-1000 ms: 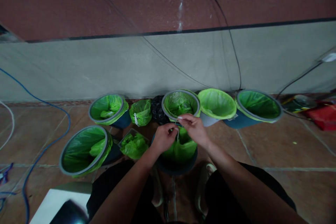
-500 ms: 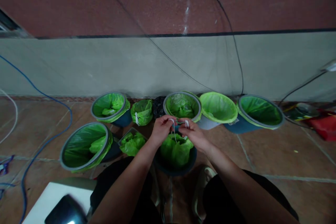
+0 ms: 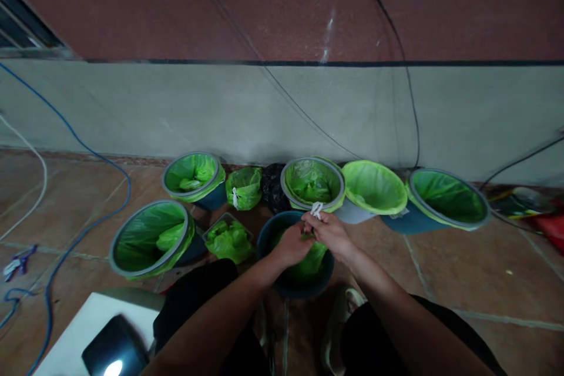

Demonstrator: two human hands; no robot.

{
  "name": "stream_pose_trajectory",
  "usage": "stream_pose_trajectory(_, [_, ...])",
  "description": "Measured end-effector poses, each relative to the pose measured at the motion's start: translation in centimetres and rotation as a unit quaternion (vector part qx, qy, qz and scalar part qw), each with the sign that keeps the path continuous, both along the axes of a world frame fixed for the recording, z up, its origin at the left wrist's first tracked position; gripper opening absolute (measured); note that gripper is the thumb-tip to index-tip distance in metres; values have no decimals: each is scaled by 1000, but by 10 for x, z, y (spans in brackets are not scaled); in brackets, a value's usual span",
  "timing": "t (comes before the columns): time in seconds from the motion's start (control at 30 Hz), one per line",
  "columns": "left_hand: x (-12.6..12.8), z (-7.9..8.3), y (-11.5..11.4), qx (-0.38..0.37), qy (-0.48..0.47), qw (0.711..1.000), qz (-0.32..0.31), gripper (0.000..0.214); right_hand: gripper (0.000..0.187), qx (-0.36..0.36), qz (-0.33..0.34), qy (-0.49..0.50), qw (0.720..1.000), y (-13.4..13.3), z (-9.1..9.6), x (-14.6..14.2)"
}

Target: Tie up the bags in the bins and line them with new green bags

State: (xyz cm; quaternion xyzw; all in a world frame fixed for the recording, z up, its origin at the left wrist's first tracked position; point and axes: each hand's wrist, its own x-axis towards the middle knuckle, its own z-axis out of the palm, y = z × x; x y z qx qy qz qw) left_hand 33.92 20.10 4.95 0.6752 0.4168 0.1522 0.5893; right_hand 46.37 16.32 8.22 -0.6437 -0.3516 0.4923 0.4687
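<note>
Green bag [image 3: 312, 261] seated in a round dark-blue bin [image 3: 264, 238] on the tiled floor [image 3: 434, 258], in front of the wearer's feet. White drawstring [image 3: 316, 210] gathered above the bin's far side: the fingers of the right hand [image 3: 331, 235] are closed on it, its loops showing above them. The left hand [image 3: 293, 247] lies against the right, its fingers curled inward; whether they grip the cord or only touch it cannot be told.

Possible failures, as judged from this view: a thin cord could slip from the fingertips if the pinch is light; a hard or uneven pull could tear the film where the cord runs through it; a lift with the mouth loosely gathered could spill the contents. The grey-rimmed bin [image 3: 286, 192] just behind leaves little room, and a forward knock could shift it.

Hidden or unclear: the bag's mouth and any knot, covered by the hands; the bag's contents; its lower part, dark within the bin. Farther out, the black bag [image 3: 274, 188] by the wall [image 3: 211, 111] is partly masked by its neighbours, and a red object [image 3: 550, 224] is cut off at the right edge.
</note>
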Motion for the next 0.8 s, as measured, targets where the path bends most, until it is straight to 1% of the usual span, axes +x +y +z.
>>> stream_pose_trajectory(0.03, [1,-3,-5,-10,0,1000,-17,14,41,-2,-4,11,1000,0,1,-1])
stream_pose_trajectory(0.07, [1,-3,-8,-20,2,1000,-18,12,41,-4,-6,17,1000,0,2,-1])
stream_pose_trajectory(0.13, [1,-2,-9,-43,9,999,15,19,39,2,-16,2,1000,0,2,2])
stream_pose_trajectory(0.2, [0,1,-5,-65,9,996,68,22,35,31,-22,-46,998,0,-2,9])
stream_pose_trajectory(0.3, [-2,2,4,-79,2,988,129,25,28,64,-19,-144,987,0,-15,26])
stream_pose_trajectory(0.37, [-4,0,10,-68,16,985,155,27,26,55,-13,-208,977,-2,-21,33])
stream_pose_trajectory(0.43, [-7,-2,14,-46,40,984,167,29,24,42,-16,-246,968,-5,-17,34])
stream_pose_trajectory(0.47, [-8,-2,15,-35,53,984,169,29,25,40,-19,-239,970,-7,-11,32])
stream_pose_trajectory(0.5, [-9,-3,16,-27,65,984,164,29,29,40,-23,-211,976,-9,-3,29])
stream_pose_trajectory(0.57, [-10,-2,17,-18,88,985,146,29,38,43,-20,-112,993,-12,16,24])
stream_pose_trajectory(0.6, [-11,-1,16,-14,98,986,131,29,43,45,-10,-62,997,-13,24,22])
stream_pose_trajectory(0.63, [-11,1,16,-8,106,988,116,29,47,50,-1,-32,998,-13,31,22])
stream_pose_trajectory(0.67, [-11,2,15,1,116,988,103,30,47,53,7,-33,998,-12,34,23])
stream_pose_trajectory(0.7, [-11,3,15,10,124,988,94,31,45,54,6,-70,996,-11,36,26])
stream_pose_trajectory(0.73, [-11,4,15,18,132,987,91,31,42,54,-2,-131,990,-11,34,29])
stream_pose_trajectory(0.8, [-12,5,17,26,145,984,100,31,35,50,-3,-260,964,-10,27,35])
